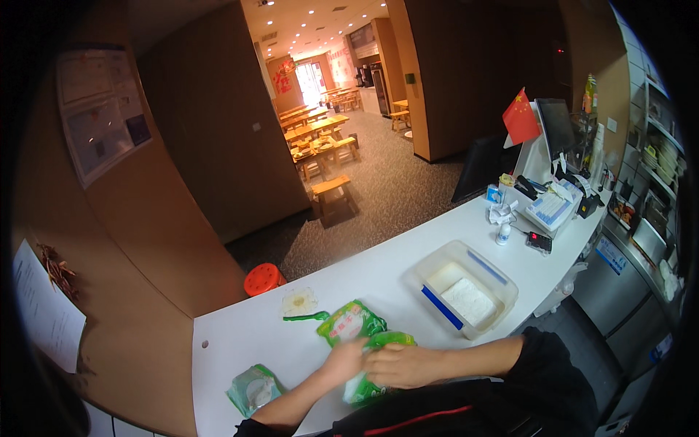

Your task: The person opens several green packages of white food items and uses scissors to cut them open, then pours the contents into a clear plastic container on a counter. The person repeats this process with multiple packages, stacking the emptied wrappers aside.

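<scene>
My right hand is closed on a green-and-white plastic packet at the counter's near edge. My left hand, blurred, is beside it at the packet's upper part; its fingers are not clear. Just beyond lies another green-and-white packet. A torn green strip extends to its left. Another green packet, partly see-through, is on the counter near my left forearm. To the right stands a clear plastic box with blue clips, without a lid, with white powder inside.
The white counter carries a small white bottle, crumpled paper, a card device, a keyboard and a monitor on the right. A brown wall bounds the left. A red stool stands beyond.
</scene>
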`<state>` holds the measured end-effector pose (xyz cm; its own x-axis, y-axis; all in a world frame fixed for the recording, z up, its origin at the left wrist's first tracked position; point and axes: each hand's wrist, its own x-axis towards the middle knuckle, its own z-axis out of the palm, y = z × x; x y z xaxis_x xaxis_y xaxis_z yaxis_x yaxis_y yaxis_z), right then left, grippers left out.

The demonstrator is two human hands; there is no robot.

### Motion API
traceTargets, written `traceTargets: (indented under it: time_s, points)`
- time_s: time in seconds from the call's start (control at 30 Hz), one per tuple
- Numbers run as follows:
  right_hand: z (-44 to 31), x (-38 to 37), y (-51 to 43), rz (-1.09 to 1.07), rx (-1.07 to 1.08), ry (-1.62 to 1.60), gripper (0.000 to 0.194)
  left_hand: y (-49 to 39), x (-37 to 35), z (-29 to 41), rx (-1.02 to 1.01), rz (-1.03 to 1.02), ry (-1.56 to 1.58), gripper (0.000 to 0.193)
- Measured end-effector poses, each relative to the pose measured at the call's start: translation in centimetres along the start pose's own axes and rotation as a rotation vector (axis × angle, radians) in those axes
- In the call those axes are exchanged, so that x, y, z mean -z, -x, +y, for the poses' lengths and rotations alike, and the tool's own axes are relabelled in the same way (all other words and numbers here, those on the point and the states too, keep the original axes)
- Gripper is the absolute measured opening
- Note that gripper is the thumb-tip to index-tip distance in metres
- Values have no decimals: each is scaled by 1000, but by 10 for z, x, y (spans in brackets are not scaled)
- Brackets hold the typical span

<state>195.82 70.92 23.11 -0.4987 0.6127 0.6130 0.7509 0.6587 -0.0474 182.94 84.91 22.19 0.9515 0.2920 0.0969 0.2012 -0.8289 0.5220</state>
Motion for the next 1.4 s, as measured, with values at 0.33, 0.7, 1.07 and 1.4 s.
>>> traceTargets:
  time_s: [0.33,0.7,1.07,1.4]
  points:
    - [-3,-11,-15,-235,135,-2,16,-21,24,6,113,-75,115,27]
    - [12,-28,3,-196,-31,-275,12,-25,19,-25,174,-129,330,47]
    - [32,11,1,101,-484,-622,14,-7,46,22,-332,31,186,53]
    - [28,17,-18,293,-541,-554,21,-19,43,36,-374,-142,276,41]
